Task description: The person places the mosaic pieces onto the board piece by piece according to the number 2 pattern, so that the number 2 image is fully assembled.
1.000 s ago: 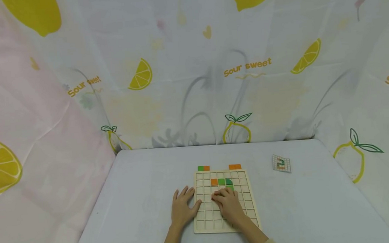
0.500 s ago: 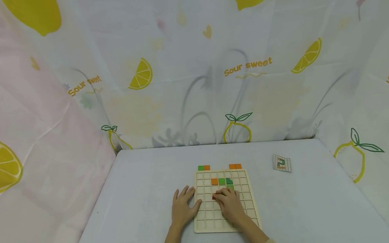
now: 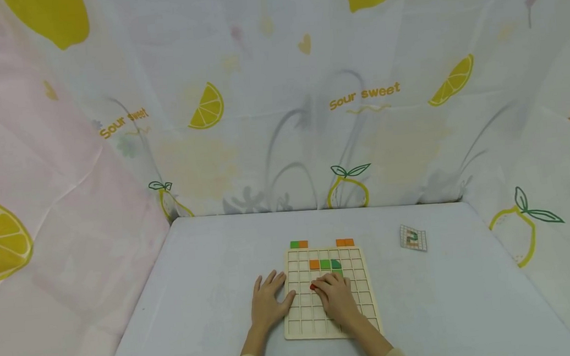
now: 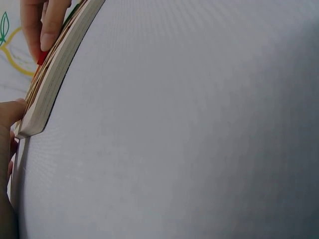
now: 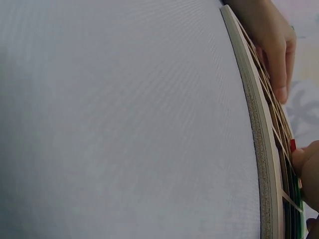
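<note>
A pale wooden grid board (image 3: 305,327) lies on the white table. My right hand (image 3: 338,301) is over its middle and pinches a small red tile (image 3: 313,287), close over a cell left of centre. In the left wrist view the red tile (image 4: 42,58) shows below the fingertips, right at the grid. My left hand (image 3: 268,305) rests at the board's left edge, fingers spread and thumb on the rim. An orange tile (image 3: 314,265), a green tile (image 3: 325,264) and a rounded dark green tile (image 3: 336,264) sit in one row. Another green tile (image 3: 338,272) is partly hidden by my right hand.
Behind the board lie a green and orange pair of tiles (image 3: 298,244) and an orange pair (image 3: 345,242). A small gridded card (image 3: 413,238) with a coloured figure like a 2 lies at the back right. Lemon-printed cloth (image 3: 263,146) walls the table's back and sides.
My right hand and the red tile have shifted very slightly, and more of the red tile shows at the fingertips. The left hand stays at the board's edge.
</note>
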Demonstrator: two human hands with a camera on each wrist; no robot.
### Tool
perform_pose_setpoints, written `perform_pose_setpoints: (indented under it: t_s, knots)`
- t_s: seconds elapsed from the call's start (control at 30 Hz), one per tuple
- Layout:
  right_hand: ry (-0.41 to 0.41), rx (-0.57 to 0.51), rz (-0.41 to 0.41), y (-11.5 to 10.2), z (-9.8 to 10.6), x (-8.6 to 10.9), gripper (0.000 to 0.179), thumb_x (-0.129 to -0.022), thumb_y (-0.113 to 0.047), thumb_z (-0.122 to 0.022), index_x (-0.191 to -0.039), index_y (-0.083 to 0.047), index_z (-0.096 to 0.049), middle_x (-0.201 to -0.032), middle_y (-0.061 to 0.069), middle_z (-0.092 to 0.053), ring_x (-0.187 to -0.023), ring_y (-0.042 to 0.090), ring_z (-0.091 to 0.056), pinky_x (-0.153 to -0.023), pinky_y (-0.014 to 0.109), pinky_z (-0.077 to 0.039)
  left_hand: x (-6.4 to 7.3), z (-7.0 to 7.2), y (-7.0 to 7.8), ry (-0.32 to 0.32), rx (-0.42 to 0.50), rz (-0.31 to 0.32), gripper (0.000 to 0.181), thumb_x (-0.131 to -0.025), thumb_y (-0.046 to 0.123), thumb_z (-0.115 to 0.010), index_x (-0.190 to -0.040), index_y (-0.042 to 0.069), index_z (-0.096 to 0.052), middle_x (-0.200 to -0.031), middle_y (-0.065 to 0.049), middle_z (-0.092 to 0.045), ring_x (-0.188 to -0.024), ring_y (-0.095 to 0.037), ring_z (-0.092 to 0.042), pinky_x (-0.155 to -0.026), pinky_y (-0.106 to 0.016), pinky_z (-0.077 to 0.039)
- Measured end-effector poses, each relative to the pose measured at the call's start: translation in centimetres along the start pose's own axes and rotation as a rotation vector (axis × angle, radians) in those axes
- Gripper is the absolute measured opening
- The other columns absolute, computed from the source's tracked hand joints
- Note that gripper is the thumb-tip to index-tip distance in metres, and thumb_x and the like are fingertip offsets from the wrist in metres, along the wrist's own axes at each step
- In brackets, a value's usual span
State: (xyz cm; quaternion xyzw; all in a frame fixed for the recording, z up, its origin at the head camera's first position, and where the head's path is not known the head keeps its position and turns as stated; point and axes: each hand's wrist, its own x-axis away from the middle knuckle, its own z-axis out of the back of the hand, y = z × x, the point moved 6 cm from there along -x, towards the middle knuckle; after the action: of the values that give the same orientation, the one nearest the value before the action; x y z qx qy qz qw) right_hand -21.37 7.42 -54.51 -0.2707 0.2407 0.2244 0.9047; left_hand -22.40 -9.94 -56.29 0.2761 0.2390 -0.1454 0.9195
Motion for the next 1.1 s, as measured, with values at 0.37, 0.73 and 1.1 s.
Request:
perform_pose_setpoints:
  t_s: [0.37,0.73,1.1]
  knots:
    - [-0.017,-0.021,-0.044,0.28,0.05,-0.10,0.020,-0.078,-0.009,-0.072,-0.098,-0.007,-0.071,-0.093,0.003,-0.066,-0.090,0.023,-0.055,-0.070,0.036,-0.037,-0.12,0.07,0.01,0.004,0.006,-0.005,0.045,-0.074,0.030,-0.072,-0.110,0.003,-0.069,-0.111,-0.009,-0.069,-0.113,-0.030,-0.059,-0.103,-0.056,-0.034]
    - [-0.171,0.024,0.000,0.76,-0.29,-0.47,0.020,-0.083,-0.011,-0.067,-0.101,-0.016,-0.074,-0.100,-0.001,-0.059,-0.094,0.022,-0.047,-0.070,0.036,-0.032,-0.12,-0.04,-0.11,-0.004,-0.004,-0.001,0.045,-0.075,0.032,-0.071,-0.111,0.004,-0.069,-0.111,-0.008,-0.069,-0.113,-0.030,-0.059,-0.103,-0.056,-0.034]
    - [-0.135,0.038,-0.005,0.33,0.22,0.14,0.017,-0.085,-0.013,-0.066,-0.100,-0.015,-0.074,-0.101,-0.001,-0.063,-0.092,0.021,-0.047,-0.072,0.038,-0.033,-0.06,-0.11,-0.06,-0.025,0.002,0.026,0.045,-0.075,0.031,-0.071,-0.111,0.003,-0.069,-0.112,-0.009,-0.068,-0.113,-0.030,-0.058,-0.105,-0.055,-0.033]
